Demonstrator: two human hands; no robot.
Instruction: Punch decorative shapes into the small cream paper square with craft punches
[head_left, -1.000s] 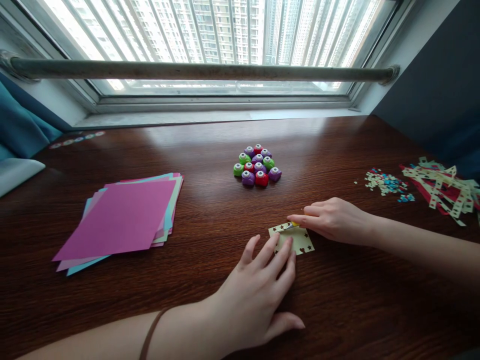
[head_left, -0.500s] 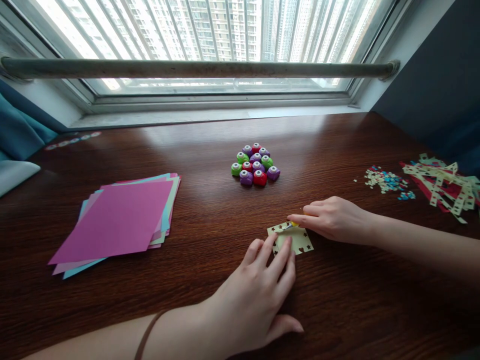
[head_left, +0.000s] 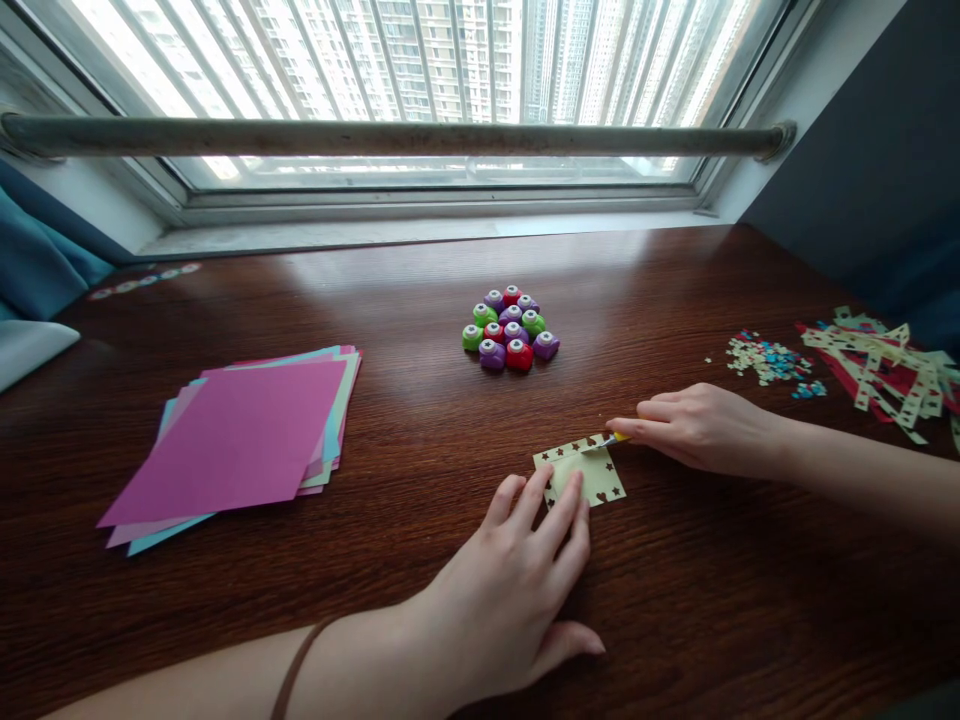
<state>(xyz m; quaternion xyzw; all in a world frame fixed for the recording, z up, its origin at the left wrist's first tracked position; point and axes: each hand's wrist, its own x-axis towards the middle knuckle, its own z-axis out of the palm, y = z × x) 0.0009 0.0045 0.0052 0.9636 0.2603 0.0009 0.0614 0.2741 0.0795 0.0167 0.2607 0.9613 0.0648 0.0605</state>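
Note:
A pale yellow paper point(head_left: 596, 473) with small star and heart shaped holes along its edges lies flat on the table. My left hand point(head_left: 517, 585) rests with outstretched fingers on its lower left part, fingertips pressing it down and thumb apart. My right hand point(head_left: 701, 425) is closed around a yellow-handled craft knife point(head_left: 619, 436), most of the handle hidden in the fingers. Its blade points left and touches the paper near the upper right edge. A thin line runs across the paper just below the upper row of holes.
Several purple, green and red craft punches point(head_left: 511, 332) stand grouped beyond the paper. A stack of coloured paper point(head_left: 232, 445) lies at left. Punched confetti point(head_left: 769, 358) and cut paper strips point(head_left: 892, 370) lie at right on the dark wooden table point(head_left: 405, 400).
My right hand has drawn the craft knife rightward along the paper's upper edge, and the line across the paper is longer. My left hand has stayed in place.

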